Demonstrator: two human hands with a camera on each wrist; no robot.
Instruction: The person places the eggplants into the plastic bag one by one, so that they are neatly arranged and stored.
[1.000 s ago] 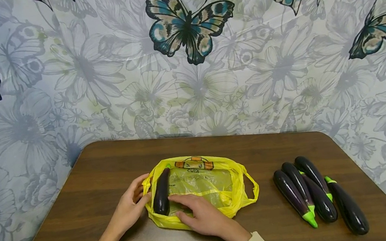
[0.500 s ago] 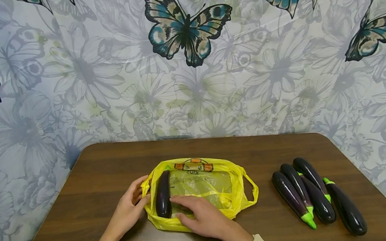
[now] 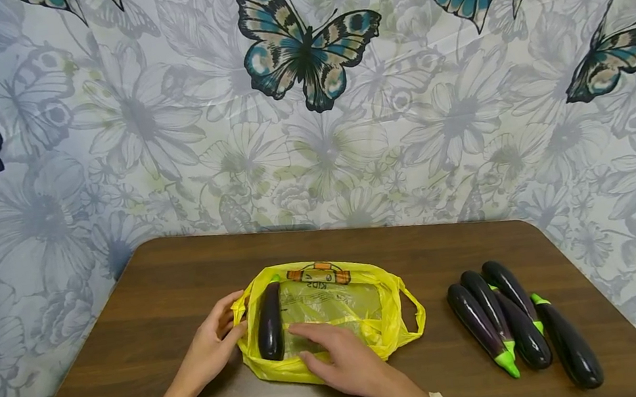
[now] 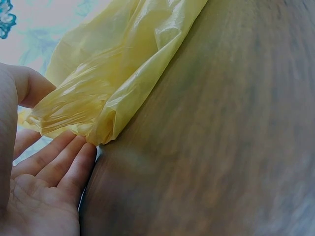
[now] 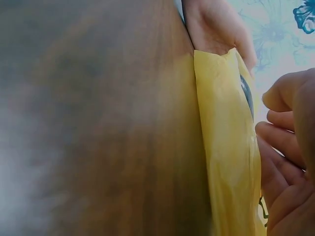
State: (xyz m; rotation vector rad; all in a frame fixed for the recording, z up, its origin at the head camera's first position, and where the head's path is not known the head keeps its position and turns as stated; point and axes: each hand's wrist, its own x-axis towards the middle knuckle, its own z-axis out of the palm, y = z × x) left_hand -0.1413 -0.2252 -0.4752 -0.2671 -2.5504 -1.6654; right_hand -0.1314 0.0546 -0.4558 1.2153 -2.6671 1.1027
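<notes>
A yellow plastic bag (image 3: 393, 312) lies mouth-up on the table, its printed far side showing. Inside, along its left wall, rests one dark purple eggplant (image 3: 270, 327), green tip away from me. My left hand (image 3: 212, 347) holds the bag's left edge; in the left wrist view the bunched plastic (image 4: 78, 105) sits between thumb and fingers. My right hand (image 3: 347, 362) hovers over the bag's near rim, fingers extended and apart from the eggplant. From the right wrist, only a dark sliver of the eggplant (image 5: 247, 96) shows above the bag wall.
Several more eggplants (image 3: 478, 318) lie in a cluster on the right of the brown wooden table (image 3: 131, 327). The bag's loose handle (image 3: 417, 312) points toward them. A wall covering with butterflies (image 3: 319, 158) rises behind the table's far edge.
My right hand has drawn back slightly to the right, away from the eggplant in the bag. The left hand keeps its place at the bag's edge. The head view has shifted a little.
</notes>
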